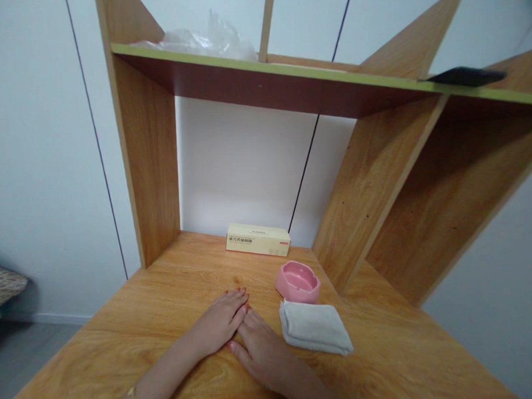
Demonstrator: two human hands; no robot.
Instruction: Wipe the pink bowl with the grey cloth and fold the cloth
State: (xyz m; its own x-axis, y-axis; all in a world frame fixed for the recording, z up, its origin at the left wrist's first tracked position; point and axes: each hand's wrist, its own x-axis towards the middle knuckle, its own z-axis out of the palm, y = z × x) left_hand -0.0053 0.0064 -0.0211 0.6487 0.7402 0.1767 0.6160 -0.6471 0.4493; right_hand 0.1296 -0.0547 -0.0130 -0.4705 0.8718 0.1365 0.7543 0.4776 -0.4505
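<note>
My left hand (219, 320) lies flat on the wooden desk (165, 310), its fingers stretched forward and partly over the fingers of my right hand (264, 348). The right hand also rests palm down with its fingers out straight. Neither holds anything. Just right of my right hand is a folded light grey cloth (316, 326). Behind the cloth stands a pink ashtray (298, 281) with notches in its rim. Farther back, a long cream box (258, 240) with printed characters lies near the wall.
A shelf (261, 85) spans above the desk, with clear plastic wrapping (210, 40) and a dark flat object (467, 76) on it. Wooden side panels (152, 163) and a slanting divider (371, 195) bound the space. Patterned fabric (4, 286) shows at the far left.
</note>
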